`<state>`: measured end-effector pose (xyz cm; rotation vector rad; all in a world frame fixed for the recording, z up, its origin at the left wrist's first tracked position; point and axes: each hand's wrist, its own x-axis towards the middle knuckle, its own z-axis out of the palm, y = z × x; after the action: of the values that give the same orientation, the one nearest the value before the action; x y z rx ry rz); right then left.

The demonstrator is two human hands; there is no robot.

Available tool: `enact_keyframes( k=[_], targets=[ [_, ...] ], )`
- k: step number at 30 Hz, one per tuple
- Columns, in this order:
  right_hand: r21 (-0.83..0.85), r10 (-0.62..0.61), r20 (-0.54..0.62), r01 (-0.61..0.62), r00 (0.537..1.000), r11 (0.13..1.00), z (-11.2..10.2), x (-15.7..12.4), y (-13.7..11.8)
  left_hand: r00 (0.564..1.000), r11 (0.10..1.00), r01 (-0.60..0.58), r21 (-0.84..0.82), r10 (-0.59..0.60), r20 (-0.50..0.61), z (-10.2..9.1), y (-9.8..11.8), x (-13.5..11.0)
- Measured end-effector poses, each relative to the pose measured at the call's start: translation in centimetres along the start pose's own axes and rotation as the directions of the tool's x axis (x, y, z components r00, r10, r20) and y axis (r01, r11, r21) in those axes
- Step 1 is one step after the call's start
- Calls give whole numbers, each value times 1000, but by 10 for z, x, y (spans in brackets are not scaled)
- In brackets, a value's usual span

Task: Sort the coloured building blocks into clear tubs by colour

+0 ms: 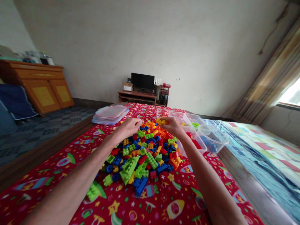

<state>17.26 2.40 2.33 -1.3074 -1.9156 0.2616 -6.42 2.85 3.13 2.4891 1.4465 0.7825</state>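
A large heap of plastic building bricks (142, 151) in green, blue, red, yellow and orange lies on a red patterned cloth (161, 203). At the heap's far left edge is my left hand (131, 125), its fingers curled in; whatever they may hold is hidden. My right hand (173, 125) is over the far right side, with fingers closed around yellow bricks (160, 121). Just right of it stand clear plastic boxes. One box (203, 149) contains red bricks (195, 142); another, farther back, has green bricks (195, 125) in it.
A round clear tub (220, 142) with blue bricks stands at the table's right edge. Stacked plastic lids (110, 114) lie at the far left. A bed (262, 150) adjoins on the right. Against the wall are a desk with a monitor (142, 81) and a wooden cabinet (44, 87).
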Motion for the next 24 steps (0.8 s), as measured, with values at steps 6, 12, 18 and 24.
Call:
enact_keyframes(
  k=[6, 12, 18, 24],
  targets=[
    [-333, 243, -225, -309, 944, 891, -41, 34, 51, 1000, 997, 22, -77, -22, -4, 2, -6, 0],
    [-395, 343, -314, -451, 885, 800, -50, 48, 80, 999, 997, 42, -72, -43, -3, 1, -12, 3],
    [-340, 157, -214, -224, 964, 913, -35, 29, 43, 999, 999, 51, -10, -50, 9, -3, -11, 3],
    [-171, -15, -93, -1, 996, 985, -12, -2, -11, 999, 999, -2, 53, 0, 47, 2, -9, 3]
  ],
)
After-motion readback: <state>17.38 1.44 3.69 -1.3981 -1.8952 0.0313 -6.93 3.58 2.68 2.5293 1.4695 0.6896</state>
